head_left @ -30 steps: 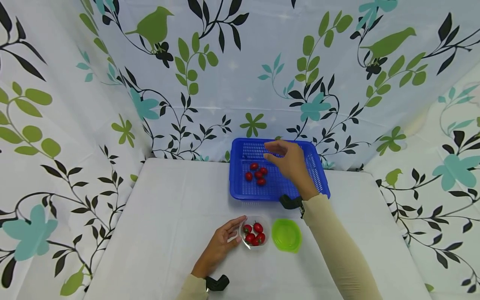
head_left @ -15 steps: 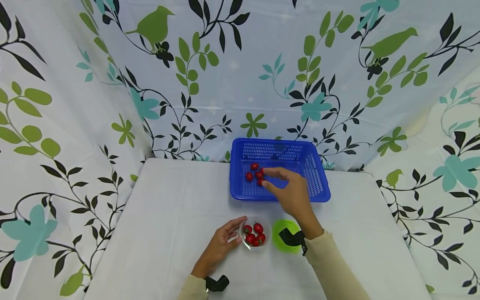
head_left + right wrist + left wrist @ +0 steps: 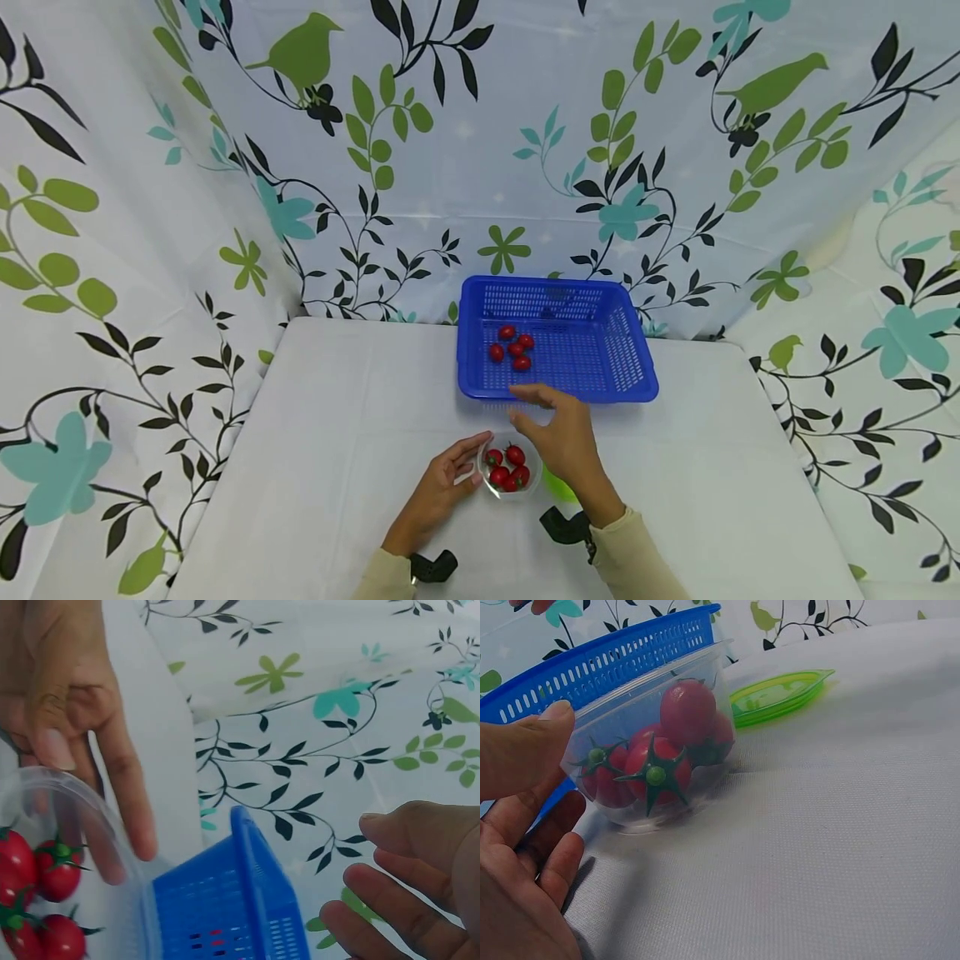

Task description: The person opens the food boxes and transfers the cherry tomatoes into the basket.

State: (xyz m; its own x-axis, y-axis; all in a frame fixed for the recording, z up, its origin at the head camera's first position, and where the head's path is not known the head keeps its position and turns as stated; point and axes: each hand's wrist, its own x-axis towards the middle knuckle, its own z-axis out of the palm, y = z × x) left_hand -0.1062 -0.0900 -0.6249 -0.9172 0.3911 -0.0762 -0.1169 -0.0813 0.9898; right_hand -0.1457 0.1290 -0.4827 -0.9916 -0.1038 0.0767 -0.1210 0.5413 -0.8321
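Observation:
My left hand [image 3: 438,492] holds the left side of a clear plastic tub [image 3: 649,814], thumb and fingers against its wall. Inside the tub lie several red cherry tomatoes [image 3: 688,712] with green stems. My right hand [image 3: 566,437] hovers just right of the tub, in front of the blue basket [image 3: 555,392]; its thumb and fingers stand apart, with nothing between them in the right wrist view. Several more cherry tomatoes [image 3: 516,350] rest in the basket's left half. A green plastic lid [image 3: 776,697] lies right of the tub, mostly hidden under my right hand in the head view.
A white cloth [image 3: 360,400] covers the table. Patterned curtains [image 3: 465,167] with leaves and birds hang behind the basket and along both sides. The basket stands at the table's back edge, against the curtain.
My right hand has come from over the basket down past its tomatoes to beside the tub. It now covers most of the green lid. The left hand and tub have stayed in place.

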